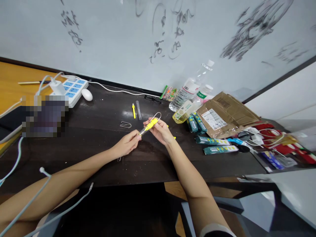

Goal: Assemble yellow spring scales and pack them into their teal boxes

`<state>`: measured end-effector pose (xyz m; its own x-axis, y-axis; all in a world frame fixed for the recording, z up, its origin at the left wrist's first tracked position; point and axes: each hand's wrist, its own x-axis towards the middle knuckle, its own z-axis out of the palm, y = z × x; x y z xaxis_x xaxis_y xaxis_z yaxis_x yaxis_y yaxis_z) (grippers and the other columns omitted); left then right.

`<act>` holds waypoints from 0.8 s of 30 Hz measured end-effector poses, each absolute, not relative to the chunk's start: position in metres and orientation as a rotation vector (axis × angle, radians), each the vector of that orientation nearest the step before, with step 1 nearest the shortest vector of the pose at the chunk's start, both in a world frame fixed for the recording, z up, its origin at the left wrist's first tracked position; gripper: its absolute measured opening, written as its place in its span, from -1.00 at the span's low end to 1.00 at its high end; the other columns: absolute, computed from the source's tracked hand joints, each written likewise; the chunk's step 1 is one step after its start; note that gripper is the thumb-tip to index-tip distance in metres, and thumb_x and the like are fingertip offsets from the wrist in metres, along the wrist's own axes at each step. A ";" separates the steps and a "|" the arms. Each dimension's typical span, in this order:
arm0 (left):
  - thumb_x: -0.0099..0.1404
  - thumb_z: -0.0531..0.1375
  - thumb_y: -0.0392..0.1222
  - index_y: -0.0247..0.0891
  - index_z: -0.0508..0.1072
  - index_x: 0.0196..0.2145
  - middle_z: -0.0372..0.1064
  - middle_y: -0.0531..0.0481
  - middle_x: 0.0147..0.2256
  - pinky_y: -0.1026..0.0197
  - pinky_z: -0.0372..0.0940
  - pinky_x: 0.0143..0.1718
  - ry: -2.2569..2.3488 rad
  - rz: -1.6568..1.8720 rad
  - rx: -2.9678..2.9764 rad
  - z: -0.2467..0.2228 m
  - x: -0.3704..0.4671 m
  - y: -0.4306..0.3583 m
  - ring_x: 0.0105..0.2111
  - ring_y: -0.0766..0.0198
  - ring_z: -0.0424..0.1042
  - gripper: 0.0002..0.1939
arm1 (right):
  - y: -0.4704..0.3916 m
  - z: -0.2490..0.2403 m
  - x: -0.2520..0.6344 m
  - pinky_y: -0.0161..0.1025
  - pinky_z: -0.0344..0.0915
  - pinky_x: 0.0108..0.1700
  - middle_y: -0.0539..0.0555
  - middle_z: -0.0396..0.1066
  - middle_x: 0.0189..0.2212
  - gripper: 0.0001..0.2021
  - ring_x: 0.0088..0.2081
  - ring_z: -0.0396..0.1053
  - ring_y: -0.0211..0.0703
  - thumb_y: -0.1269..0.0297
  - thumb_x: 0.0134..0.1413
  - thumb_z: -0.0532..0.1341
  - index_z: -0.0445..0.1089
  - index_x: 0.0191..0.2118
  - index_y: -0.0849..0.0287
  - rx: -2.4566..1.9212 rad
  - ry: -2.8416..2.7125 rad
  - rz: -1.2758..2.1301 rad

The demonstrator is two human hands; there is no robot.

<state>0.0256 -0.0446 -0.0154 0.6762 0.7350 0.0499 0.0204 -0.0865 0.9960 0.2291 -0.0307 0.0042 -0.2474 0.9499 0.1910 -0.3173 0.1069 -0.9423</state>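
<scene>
Between my hands, above the dark table, is a yellow tool (151, 124) with a curved metal hook at its upper end and a clear or metallic lower part. My left hand (127, 143) has its fingers pinched round the lower end. Fingers of my right hand (160, 131) are closed round the yellow part. Behind them on the table lie a small yellow piece (133, 111) and a clear tube (138, 110). A bent metal wire piece (125, 124) rests to the left of the tool. Small yellow bits show partly behind my right hand.
Bottles (187, 92), green boxes (216, 141) and a flattened cardboard package (224, 113) are at the right. A power strip (74, 89), white mouse (87, 94) and blurred device (45, 117) sit at the left. White cables (29, 204) cross near my left arm.
</scene>
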 end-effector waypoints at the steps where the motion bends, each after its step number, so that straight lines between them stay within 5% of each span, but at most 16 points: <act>1: 0.36 -0.04 0.08 -0.20 0.18 -0.31 0.06 0.24 -0.64 0.37 -0.02 -0.69 0.700 0.721 1.645 -0.015 0.025 -0.044 -0.74 0.47 0.02 -0.72 | -0.032 0.006 0.228 -0.06 0.32 0.06 0.11 0.50 -0.18 -0.61 0.03 0.38 -0.05 0.07 -0.06 0.33 0.41 -0.10 0.11 -0.726 -1.239 1.423; 6: 0.34 0.02 0.02 -0.19 0.26 -0.27 0.15 0.18 -0.56 0.30 0.05 -0.46 0.972 0.823 2.038 -0.013 0.019 -0.040 -0.56 0.38 0.18 -0.77 | -0.033 0.008 0.222 -0.06 0.35 0.02 0.10 0.46 -0.09 -0.55 0.01 0.39 -0.06 0.03 0.01 0.26 0.32 0.02 0.05 -0.740 -1.204 1.437; 15: 0.32 0.03 0.02 -0.16 0.26 -0.24 0.26 0.13 -0.51 0.27 0.04 -0.44 1.114 0.807 2.063 -0.013 0.017 -0.038 -0.52 0.29 0.25 -0.79 | -0.025 -0.006 0.218 -0.18 0.45 -0.15 0.04 0.51 -0.17 -0.63 -0.21 0.49 -0.18 0.09 -0.03 0.32 0.32 -0.10 0.06 -0.785 -1.145 1.387; 24: 0.29 0.08 -0.02 -0.18 0.27 -0.26 0.23 0.16 -0.54 0.29 0.06 -0.44 1.026 0.872 2.003 -0.017 0.018 -0.036 -0.54 0.33 0.22 -0.81 | -0.026 -0.005 0.215 -0.11 0.39 -0.05 0.07 0.53 -0.19 -0.56 -0.17 0.49 -0.13 0.06 -0.10 0.35 0.29 -0.10 0.07 -0.834 -1.162 1.328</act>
